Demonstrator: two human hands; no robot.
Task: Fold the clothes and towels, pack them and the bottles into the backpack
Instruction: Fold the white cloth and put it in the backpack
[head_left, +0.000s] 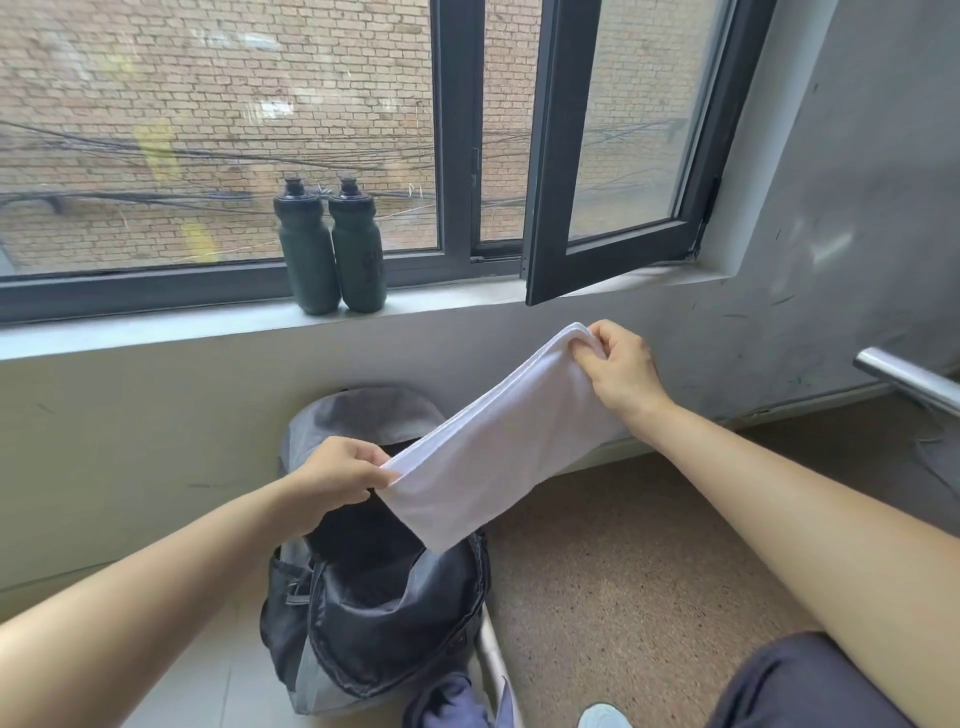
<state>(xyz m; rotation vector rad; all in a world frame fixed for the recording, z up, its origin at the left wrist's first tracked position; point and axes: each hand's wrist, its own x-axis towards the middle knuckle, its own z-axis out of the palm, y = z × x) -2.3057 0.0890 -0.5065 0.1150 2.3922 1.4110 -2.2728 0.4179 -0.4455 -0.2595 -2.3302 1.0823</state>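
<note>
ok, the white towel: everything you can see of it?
The white towel is plain, soft-looking cloth, folded into a long band with layered edges along its upper side. It hangs in the air, stretched slantwise over the open backpack. The left hand pinches its lower end; the right hand grips its higher end. Its bottom corner dips toward the backpack's mouth; contact there cannot be told.

The towel (498, 441) between left hand (337, 478) and right hand (618, 364) is white, matt, soft-napped cloth. Below the hands, the backpack (374, 623) is grey woven fabric with a faintly glossy dark lining. Beyond them, the bottles (306, 254) (358, 254) look like matt dark-green plastic. Right of the right hand, a rail (909, 382) is shiny metal.
</note>
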